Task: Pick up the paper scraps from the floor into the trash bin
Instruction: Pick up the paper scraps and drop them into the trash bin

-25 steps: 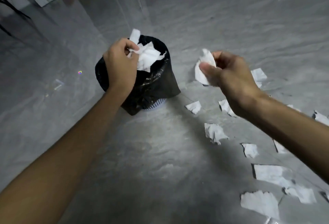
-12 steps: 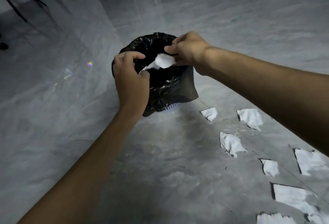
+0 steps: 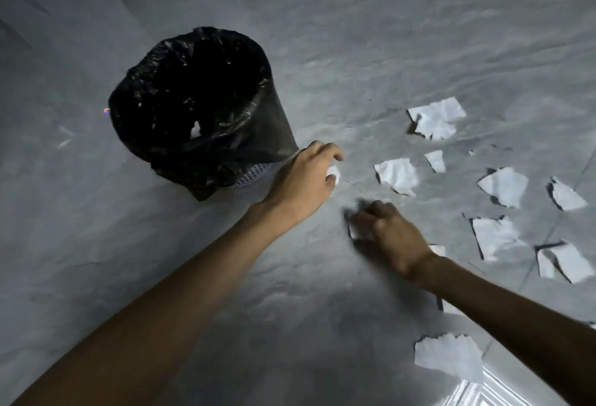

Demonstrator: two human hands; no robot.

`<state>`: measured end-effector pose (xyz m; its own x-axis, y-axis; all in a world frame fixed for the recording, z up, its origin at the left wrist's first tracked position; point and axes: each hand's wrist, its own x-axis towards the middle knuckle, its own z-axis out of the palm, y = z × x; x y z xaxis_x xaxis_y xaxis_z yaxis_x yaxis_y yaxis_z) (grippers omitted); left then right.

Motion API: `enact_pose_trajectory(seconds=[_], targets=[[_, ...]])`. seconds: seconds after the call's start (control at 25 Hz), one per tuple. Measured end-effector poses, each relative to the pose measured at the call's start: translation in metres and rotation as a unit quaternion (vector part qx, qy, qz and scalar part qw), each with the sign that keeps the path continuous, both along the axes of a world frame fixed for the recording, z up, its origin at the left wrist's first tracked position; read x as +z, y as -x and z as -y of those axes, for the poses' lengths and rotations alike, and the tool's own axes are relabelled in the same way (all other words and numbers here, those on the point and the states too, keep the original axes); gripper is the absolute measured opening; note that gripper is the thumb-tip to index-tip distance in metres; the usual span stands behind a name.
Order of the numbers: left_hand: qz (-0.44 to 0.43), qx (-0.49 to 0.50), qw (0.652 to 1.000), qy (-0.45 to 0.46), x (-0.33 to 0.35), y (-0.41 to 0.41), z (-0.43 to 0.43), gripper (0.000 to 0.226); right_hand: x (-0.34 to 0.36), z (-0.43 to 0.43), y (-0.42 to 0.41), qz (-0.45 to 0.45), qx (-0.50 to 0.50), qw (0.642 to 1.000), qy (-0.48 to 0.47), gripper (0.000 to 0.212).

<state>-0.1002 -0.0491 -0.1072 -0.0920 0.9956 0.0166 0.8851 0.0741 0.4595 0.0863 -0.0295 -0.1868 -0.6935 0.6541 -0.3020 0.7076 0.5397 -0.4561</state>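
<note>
Head cam, left hand [image 3: 303,176] pinching small scrap [image 3: 333,175] beside trash bin [image 3: 251,121], right hand [image 3: 388,234] blurred, grip unclear

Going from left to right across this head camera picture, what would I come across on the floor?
Trash bin → left hand → right hand → torn paper scraps spread to the right edge.

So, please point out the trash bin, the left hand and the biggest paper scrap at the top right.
trash bin [image 3: 274,121]: head view, on its outer bag wall.
left hand [image 3: 303,180]: head view, back of hand.
top right paper scrap [image 3: 435,118]: head view, its middle.
</note>
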Motion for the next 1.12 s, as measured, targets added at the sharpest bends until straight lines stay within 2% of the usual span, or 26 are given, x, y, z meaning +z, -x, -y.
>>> enact_pose_trajectory(seconds=[0.12, 0.2, 0.28, 0.36, 0.48, 0.56, 0.64, 0.76, 0.8, 0.92, 1.04, 1.12], targets=[[-0.038, 0.045, 0.995, 0.084, -0.043, -0.005, -0.023, 0.041, -0.013, 0.002, -0.010, -0.094, -0.033, 0.995, 0.024, 0.017], [-0.065, 0.087, 0.984, 0.144, -0.067, -0.005, -0.030, 0.045, -0.007, -0.009, -0.026, -0.163, -0.103, 0.980, 0.054, 0.011], [-0.068, 0.116, 0.979, 0.154, -0.085, -0.007, -0.032, 0.039, 0.002, -0.023, -0.054, -0.189, -0.164, 0.967, 0.043, 0.010], [-0.039, 0.137, 0.983, 0.118, -0.094, -0.009, -0.031, 0.021, 0.006, -0.032, -0.086, -0.148, -0.147, 0.978, -0.013, 0.008], [-0.003, 0.148, 0.986, 0.072, -0.094, -0.017, -0.031, 0.003, 0.003, -0.019, -0.110, -0.040, -0.035, 0.998, -0.037, 0.012], [0.006, 0.099, 0.995, 0.010, -0.088, -0.032, -0.038, 0.006, -0.004, -0.009, -0.111, -0.023, -0.004, 0.999, -0.034, 0.012], [0.009, 0.006, 0.999, -0.035, -0.085, -0.055, -0.053, 0.009, -0.009, -0.010, -0.110, -0.045, -0.013, 0.999, -0.025, 0.008], [-0.001, -0.094, 0.996, 0.004, -0.092, -0.090, -0.078, 0.009, -0.012, -0.013, -0.114, -0.103, -0.124, 0.987, 0.019, 0.008], [-0.011, -0.104, 0.994, 0.027, -0.097, -0.097, -0.083, 0.008, -0.011, -0.014, -0.117, -0.130, -0.193, 0.972, 0.043, 0.012], [0.000, -0.063, 0.997, 0.046, -0.109, -0.100, -0.087, 0.005, -0.002, -0.021, -0.117, -0.223, -0.365, 0.895, 0.129, 0.012], [0.069, -0.004, 0.997, 0.031, -0.101, -0.100, -0.079, 0.004, 0.009, -0.029, -0.113, -0.328, -0.447, 0.806, 0.208, 0.008], [0.145, 0.062, 0.987, -0.001, -0.079, -0.093, -0.072, 0.005, 0.017, -0.033, -0.105, -0.382, -0.481, 0.752, 0.240, 0.006]])
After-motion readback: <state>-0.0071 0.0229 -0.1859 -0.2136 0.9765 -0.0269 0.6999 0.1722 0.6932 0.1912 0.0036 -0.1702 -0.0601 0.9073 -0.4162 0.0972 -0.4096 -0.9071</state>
